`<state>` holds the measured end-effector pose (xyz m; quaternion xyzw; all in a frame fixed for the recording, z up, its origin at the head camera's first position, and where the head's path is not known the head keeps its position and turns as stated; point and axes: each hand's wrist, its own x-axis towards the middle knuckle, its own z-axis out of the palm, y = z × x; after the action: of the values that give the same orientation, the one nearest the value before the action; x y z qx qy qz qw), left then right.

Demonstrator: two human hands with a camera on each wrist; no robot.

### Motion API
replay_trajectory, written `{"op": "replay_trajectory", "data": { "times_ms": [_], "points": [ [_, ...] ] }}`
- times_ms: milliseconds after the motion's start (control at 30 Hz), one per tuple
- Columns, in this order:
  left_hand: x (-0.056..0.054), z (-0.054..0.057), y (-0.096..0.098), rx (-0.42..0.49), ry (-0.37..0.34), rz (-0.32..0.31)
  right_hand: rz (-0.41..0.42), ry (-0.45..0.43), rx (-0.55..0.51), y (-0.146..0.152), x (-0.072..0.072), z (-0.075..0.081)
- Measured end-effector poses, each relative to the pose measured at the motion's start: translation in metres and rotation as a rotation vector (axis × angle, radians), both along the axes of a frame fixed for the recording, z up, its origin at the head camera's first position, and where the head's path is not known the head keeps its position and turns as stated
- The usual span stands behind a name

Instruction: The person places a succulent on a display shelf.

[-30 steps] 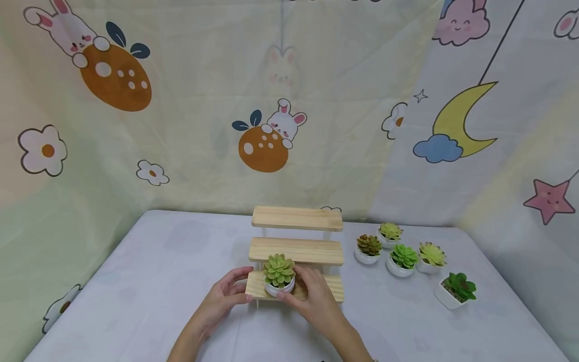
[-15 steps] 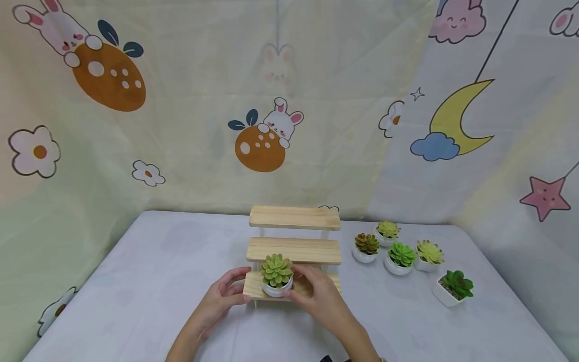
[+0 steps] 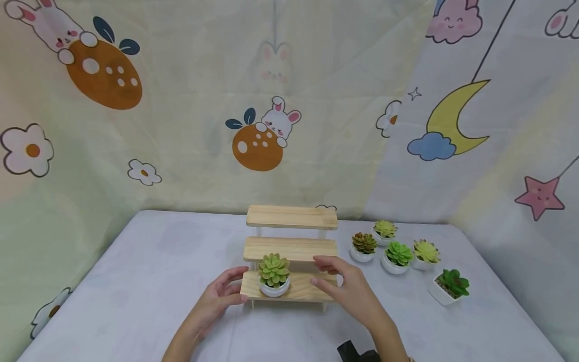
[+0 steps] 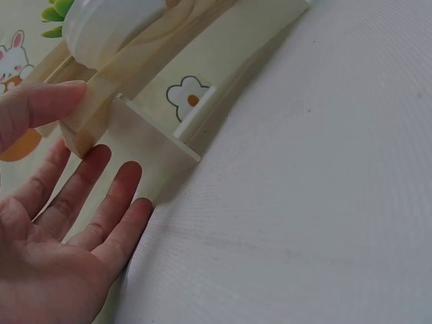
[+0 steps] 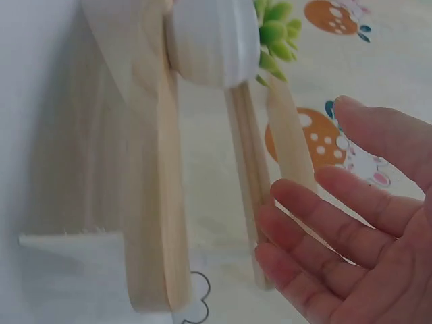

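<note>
Right fingers now off the succulent, loose and parted, left fingers still around one end of the bottom shelf.

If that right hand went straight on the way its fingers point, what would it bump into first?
Probably the potted succulent on the lowest wooden shelf, since the right hand points left towards it. Depth is unclear, though, so it might brush the middle wooden shelf first.
</note>
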<state>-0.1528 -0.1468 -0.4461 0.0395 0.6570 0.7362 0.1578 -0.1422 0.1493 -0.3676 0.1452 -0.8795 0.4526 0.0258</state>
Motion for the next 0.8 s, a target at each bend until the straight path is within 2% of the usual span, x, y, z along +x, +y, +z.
{"op": "replay_trajectory", "data": {
  "times_ms": [400,600,800],
  "points": [
    [0.000,0.000,0.001,0.000,-0.010,0.000,-0.142,0.086,-0.003,0.031,-0.001,0.008],
    [-0.001,0.000,0.001,0.001,-0.004,-0.012,-0.219,0.104,-0.010,0.050,-0.007,0.002],
    [-0.001,0.000,0.000,0.007,-0.002,-0.017,-0.266,0.074,-0.052,0.062,-0.010,-0.003]
  ]
}}
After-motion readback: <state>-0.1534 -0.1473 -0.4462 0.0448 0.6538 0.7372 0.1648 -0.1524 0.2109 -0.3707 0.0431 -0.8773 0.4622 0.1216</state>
